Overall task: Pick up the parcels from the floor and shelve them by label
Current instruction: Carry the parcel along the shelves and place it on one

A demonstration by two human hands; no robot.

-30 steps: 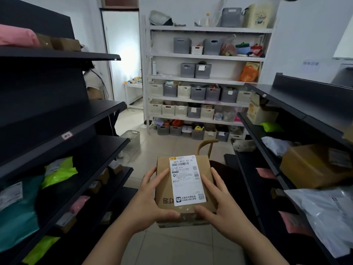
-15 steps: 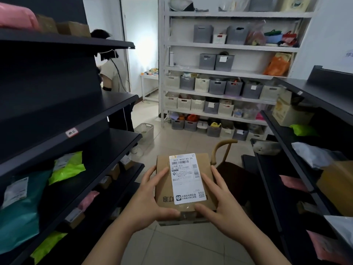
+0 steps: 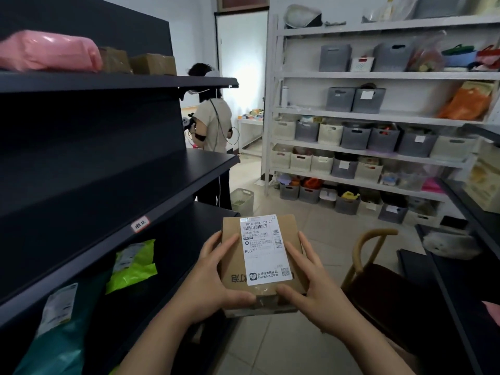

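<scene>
Right, both hands on one cardboard parcel (image 3: 261, 262), held at chest height in the aisle over the floor: left hand (image 3: 213, 282) clasping its left edge, right hand (image 3: 316, 288) its right, thumbs pinning the near end. Label (image 3: 263, 249) faces up, B037 readable. Best play, I'd say: keep it flat, match that code to the shelf tag (image 3: 140, 224) on the dark shelving (image 3: 162, 182), then slide it in. Count: one parcel in hand, two hands, one tag.
</scene>
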